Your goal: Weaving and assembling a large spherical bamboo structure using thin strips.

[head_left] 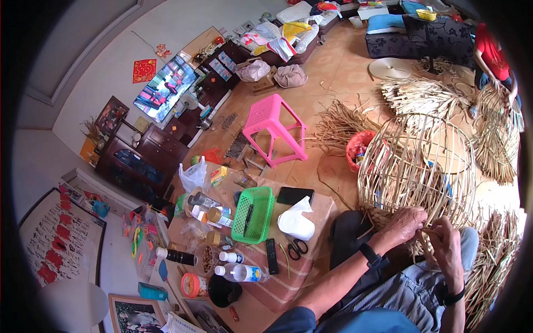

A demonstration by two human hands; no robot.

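A large openwork basket (416, 161), made of pale dried plant strips, leans over my lap. Its weave is dense near my hands and its ribs spread into a round cage farther away. My left hand (404, 223) is closed on the near edge of the basket, fingers bent over the strips. Close beside it, my right hand (446, 244) has its fingers pinched together at the same edge, on a thin strip. Both fingertips are partly hidden. Dark bands circle both wrists.
Bundles of dried strips (494, 261) lie at my right. A red bucket (355, 150) stands behind the basket. The table (288, 277) at left carries bottles, a green plastic basket (253, 215), scissors (297, 250) and a paper roll (296, 225). Beyond are a pink stool (272, 119) and a person in red (493, 55).
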